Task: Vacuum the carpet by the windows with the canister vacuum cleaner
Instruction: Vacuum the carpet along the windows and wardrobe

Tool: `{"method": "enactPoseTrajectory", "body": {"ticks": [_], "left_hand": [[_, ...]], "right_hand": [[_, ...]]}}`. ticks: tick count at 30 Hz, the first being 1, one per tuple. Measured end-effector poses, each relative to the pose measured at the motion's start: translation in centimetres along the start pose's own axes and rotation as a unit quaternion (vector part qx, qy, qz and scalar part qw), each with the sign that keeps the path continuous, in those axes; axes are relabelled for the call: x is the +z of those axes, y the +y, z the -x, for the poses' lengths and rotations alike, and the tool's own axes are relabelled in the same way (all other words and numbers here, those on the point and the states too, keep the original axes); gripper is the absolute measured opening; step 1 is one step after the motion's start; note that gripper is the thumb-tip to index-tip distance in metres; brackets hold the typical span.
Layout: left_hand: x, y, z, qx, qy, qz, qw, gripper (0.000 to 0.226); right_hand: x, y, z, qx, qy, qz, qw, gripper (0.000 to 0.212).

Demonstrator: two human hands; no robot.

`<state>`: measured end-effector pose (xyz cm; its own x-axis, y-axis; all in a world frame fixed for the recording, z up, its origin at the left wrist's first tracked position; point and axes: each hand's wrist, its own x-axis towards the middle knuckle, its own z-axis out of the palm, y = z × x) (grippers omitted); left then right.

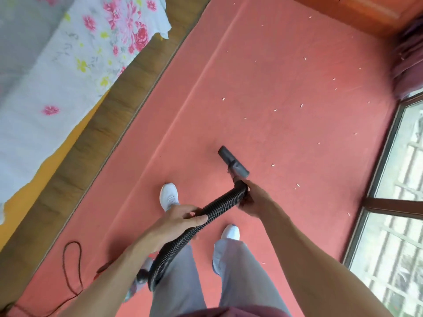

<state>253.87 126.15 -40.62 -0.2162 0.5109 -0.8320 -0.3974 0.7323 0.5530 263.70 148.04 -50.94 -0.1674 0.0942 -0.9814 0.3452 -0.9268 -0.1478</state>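
Note:
A black ribbed vacuum hose (219, 205) runs from beside my left leg up to a grey floor nozzle (233, 162) resting on the red carpet (286, 83). My right hand (255, 199) grips the hose end just behind the nozzle. My left hand (180, 217) holds the hose lower down, fingers wrapped over it. Small white scraps (301, 105) lie scattered over the carpet ahead and to the right of the nozzle. The canister (143, 274) is mostly hidden behind my left forearm.
A bed with a floral sheet (75, 65) and brown side panel (107, 129) runs along the left. Windows (398, 202) line the right edge, with a purple curtain (409, 62) and wooden furniture (366, 12) at top right. A dark power cord (71, 268) loops at lower left.

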Motion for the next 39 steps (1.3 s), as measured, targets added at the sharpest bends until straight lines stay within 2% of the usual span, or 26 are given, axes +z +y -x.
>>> {"method": "enactPoseTrajectory", "body": {"ticks": [3, 6, 9, 16, 24, 27, 34, 39], "left_hand": [[0.4, 1.5, 4.2, 0.017, 0.001, 0.001, 1.0, 0.03], [0.6, 2.7, 7.6, 0.039, 0.036, 0.012, 0.999, 0.018], [-0.2, 5.3, 9.4, 0.06, 0.067, 0.029, 0.995, 0.019], [-5.1, 13.2, 9.2, 0.109, 0.088, 0.022, 0.99, 0.023], [-8.1, 22.2, 8.1, 0.191, 0.087, 0.055, 0.976, 0.036], [-8.7, 24.3, 7.5, 0.21, 0.073, 0.063, 0.973, 0.033], [-7.0, 24.4, 3.9, 0.153, -0.002, 0.1, 0.983, 0.025], [-6.1, 24.2, 1.4, 0.099, -0.022, 0.104, 0.989, 0.026]], "right_hand": [[0.3, -0.2, 4.4, 0.015, -0.022, 0.01, 1.0, 0.019], [1.3, -0.9, 8.0, 0.009, -0.021, 0.026, 0.999, 0.023], [2.7, -2.5, 11.0, -0.015, -0.028, 0.023, 0.999, 0.028], [8.3, -9.7, 14.4, -0.084, -0.048, 0.004, 0.995, 0.027], [14.3, -19.7, 18.0, -0.148, -0.054, 0.032, 0.987, 0.025], [15.9, -22.1, 18.4, -0.151, -0.05, 0.059, 0.986, 0.023], [16.0, -23.8, 16.0, -0.122, 0.0, 0.131, 0.984, 0.028], [14.7, -24.4, 12.6, -0.084, 0.021, 0.18, 0.98, 0.024]]}}
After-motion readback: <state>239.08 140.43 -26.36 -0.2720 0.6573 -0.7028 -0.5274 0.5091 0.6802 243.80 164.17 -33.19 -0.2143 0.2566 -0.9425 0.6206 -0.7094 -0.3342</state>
